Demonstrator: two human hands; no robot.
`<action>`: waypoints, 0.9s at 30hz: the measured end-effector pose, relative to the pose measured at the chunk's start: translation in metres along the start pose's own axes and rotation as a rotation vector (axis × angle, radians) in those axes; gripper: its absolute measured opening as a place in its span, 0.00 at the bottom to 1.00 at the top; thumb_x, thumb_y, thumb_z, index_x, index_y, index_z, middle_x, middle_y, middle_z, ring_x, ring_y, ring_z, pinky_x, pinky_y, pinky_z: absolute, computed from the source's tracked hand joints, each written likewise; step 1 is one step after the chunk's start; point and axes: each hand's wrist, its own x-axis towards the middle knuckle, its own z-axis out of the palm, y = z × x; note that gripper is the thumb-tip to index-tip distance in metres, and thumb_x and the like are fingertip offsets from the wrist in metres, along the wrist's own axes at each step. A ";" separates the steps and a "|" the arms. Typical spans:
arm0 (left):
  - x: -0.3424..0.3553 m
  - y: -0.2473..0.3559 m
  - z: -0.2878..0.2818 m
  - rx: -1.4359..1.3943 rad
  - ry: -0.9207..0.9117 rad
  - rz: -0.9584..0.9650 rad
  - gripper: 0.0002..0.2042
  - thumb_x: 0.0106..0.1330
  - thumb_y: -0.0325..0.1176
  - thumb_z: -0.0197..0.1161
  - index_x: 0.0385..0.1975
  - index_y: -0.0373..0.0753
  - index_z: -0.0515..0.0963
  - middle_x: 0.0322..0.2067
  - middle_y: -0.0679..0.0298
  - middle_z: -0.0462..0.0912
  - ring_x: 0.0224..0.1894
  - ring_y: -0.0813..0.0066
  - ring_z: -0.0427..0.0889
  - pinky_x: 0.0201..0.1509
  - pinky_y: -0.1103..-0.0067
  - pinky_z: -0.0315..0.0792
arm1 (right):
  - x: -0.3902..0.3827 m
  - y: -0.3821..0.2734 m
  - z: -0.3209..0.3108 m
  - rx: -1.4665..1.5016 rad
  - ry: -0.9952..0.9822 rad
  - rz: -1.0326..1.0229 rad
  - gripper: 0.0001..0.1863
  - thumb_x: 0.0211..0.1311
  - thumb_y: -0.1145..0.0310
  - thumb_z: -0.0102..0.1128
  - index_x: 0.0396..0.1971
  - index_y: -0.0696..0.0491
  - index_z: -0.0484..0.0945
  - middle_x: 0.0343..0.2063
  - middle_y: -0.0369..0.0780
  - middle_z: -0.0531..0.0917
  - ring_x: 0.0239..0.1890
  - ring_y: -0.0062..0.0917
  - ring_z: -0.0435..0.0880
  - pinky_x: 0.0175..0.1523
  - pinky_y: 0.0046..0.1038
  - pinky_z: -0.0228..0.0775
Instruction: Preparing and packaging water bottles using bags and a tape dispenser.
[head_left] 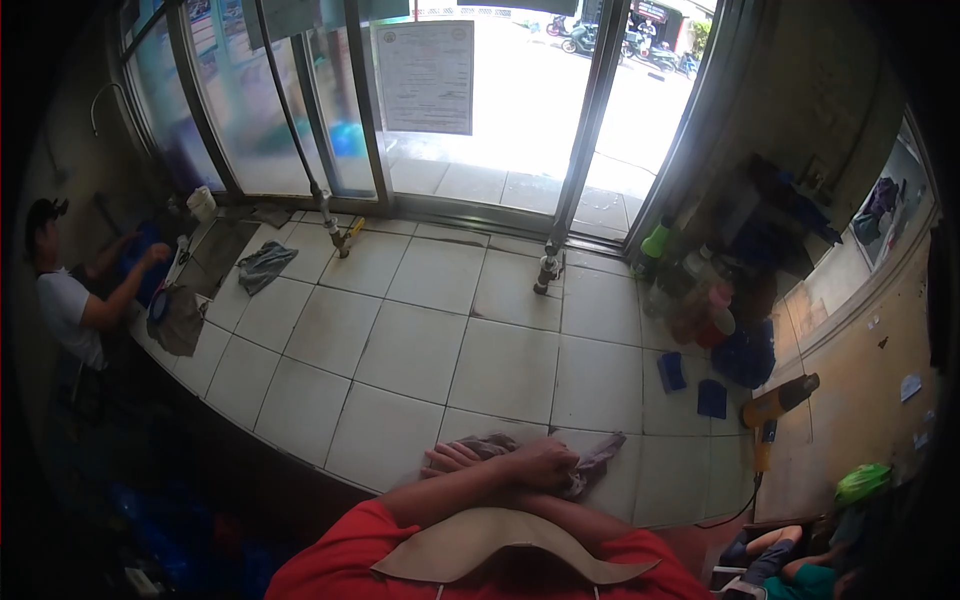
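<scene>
My forearms cross at the near edge of the white tiled counter. My left hand reaches over to the right, its fingers closed on a greyish-purple cloth that trails out to the right. Beneath that arm, my right hand comes out to the left with its fingers stretched out next to another bunched part of grey cloth. Whether this is one cloth or two is hidden by my arms.
Two blue blocks and an orange heat gun lie to the right. Bottles and containers crowd the right corner. Two metal fittings stand at the back edge. A grey rag lies at left, near another person.
</scene>
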 end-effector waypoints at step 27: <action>0.000 0.005 -0.007 -0.078 -0.122 0.077 0.03 0.62 0.32 0.61 0.28 0.44 0.80 0.31 0.65 0.80 0.36 0.63 0.77 0.44 0.71 0.69 | -0.004 -0.006 0.008 0.050 0.027 0.048 0.30 0.69 0.53 0.41 0.70 0.40 0.63 0.73 0.38 0.60 0.74 0.34 0.58 0.75 0.38 0.54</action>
